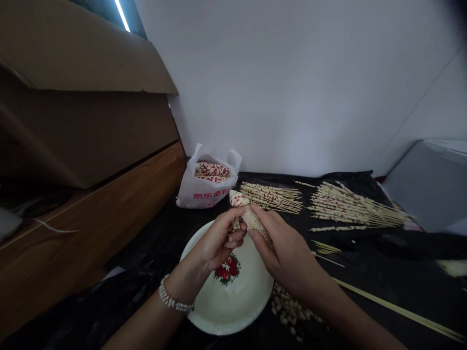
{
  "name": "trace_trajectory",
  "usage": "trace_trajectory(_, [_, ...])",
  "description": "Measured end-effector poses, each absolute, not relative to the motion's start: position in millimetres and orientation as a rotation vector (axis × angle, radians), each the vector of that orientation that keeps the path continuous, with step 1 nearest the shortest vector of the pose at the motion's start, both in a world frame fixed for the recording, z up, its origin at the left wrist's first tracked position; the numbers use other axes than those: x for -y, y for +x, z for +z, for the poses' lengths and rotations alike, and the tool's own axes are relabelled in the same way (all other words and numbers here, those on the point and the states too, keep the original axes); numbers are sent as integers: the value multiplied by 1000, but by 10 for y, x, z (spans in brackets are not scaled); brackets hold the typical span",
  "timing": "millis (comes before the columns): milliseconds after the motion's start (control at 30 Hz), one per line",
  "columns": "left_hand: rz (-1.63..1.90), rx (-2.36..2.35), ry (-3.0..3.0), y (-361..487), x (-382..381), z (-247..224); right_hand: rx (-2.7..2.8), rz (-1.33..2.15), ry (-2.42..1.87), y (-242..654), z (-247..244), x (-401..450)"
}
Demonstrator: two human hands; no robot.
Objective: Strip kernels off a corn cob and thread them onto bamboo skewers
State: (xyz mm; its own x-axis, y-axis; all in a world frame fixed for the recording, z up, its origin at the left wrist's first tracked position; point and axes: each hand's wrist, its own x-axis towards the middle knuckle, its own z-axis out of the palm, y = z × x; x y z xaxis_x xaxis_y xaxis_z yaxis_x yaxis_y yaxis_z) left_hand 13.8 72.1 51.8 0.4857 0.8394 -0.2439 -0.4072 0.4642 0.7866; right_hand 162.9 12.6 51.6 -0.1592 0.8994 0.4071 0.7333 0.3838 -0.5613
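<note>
Above the bowl, my right hand (282, 240) is wrapped round a corn cob (258, 224). Most of the cob is stripped pale, and white and dark-red kernels remain at its upper tip. My left hand (221, 238) is closed with loose corn kernels (235, 224) in its curled fingers, and its thumb presses against the cob's side. Below both hands stands a white enamel bowl (233, 324) with a red flower print at the bottom. Part of its rim is hidden by my hands and forearms.
A white plastic bag (189, 187) holds speckled corn cobs (212, 170). Kernel-threaded skewers lie in two bunches, one nearer (270, 197) and one farther right (339, 204). Loose kernels (292, 308) lie beside the bowl, bare sticks (386, 304) at right. A cardboard box (87, 131) stands left.
</note>
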Motion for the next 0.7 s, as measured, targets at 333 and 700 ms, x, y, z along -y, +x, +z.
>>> trace_trajectory(333, [835, -659, 715, 79, -746, 585, 1967, 176, -1396, 1637, 476, -156])
trace_trajectory(700, [887, -692, 796, 79, -731, 567, 2011, -121, -1427, 1514, 434, -115])
